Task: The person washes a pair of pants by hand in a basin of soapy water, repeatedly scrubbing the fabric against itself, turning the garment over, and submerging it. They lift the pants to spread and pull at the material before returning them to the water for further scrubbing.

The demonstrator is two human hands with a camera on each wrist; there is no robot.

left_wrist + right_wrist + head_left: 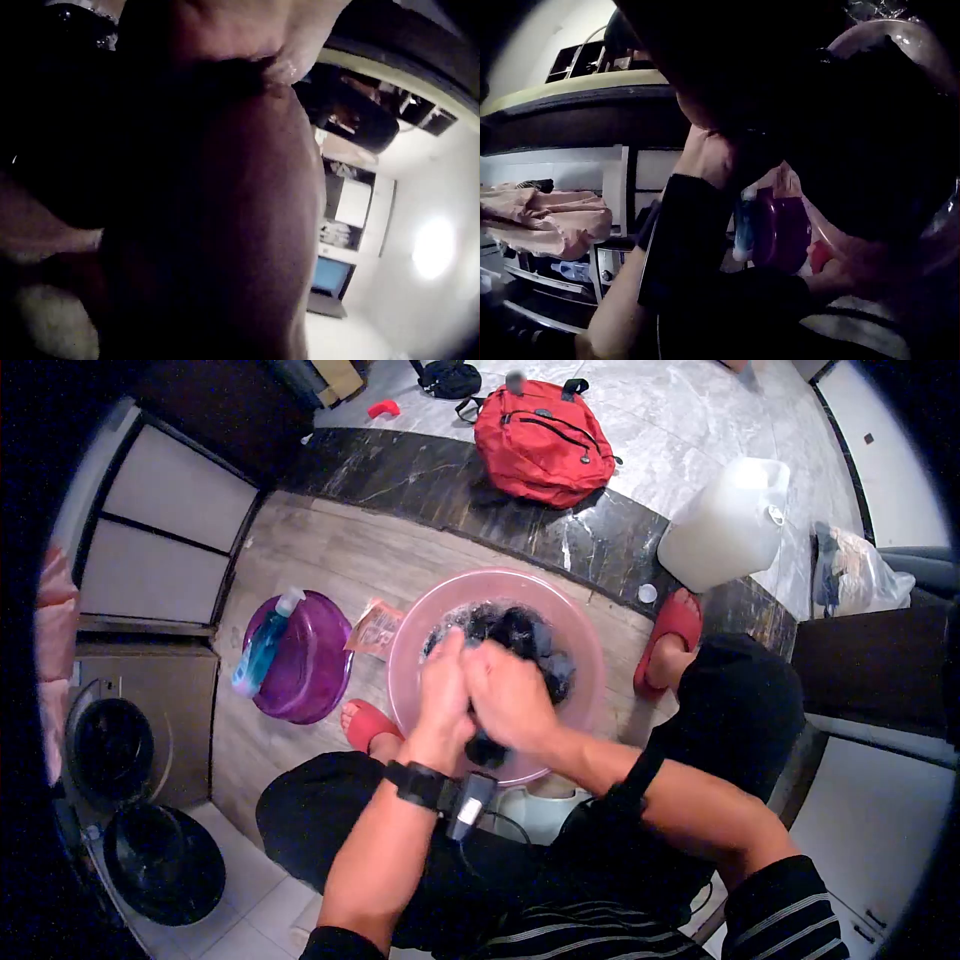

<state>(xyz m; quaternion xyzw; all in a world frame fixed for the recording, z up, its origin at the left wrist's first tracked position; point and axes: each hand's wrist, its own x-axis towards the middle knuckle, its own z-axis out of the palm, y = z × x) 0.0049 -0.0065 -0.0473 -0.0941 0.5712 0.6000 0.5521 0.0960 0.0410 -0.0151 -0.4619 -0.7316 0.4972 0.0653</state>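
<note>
A pink basin [592,705] on the floor between the person's feet holds sudsy water and dark wet cloth [515,628]. Over its middle, the left hand [445,685] and right hand [508,695] are pressed together, gripping a bunched dark cloth [487,750]. Part of this cloth shows below the hands in the head view. From the right wrist, the dark cloth [877,142] is a large, deeply shadowed mass hanging over the basin. The fingertips are mostly hidden between the hands. Shadow darkens most of the left wrist view.
Left of the basin, a purple basin [318,685] holds a bottle of blue liquid [265,650]. A printed packet [377,628] lies between the basins. Beyond are a dark stone sill [430,490], a red backpack [545,445] and a white jug [725,525] near a red slipper [675,625].
</note>
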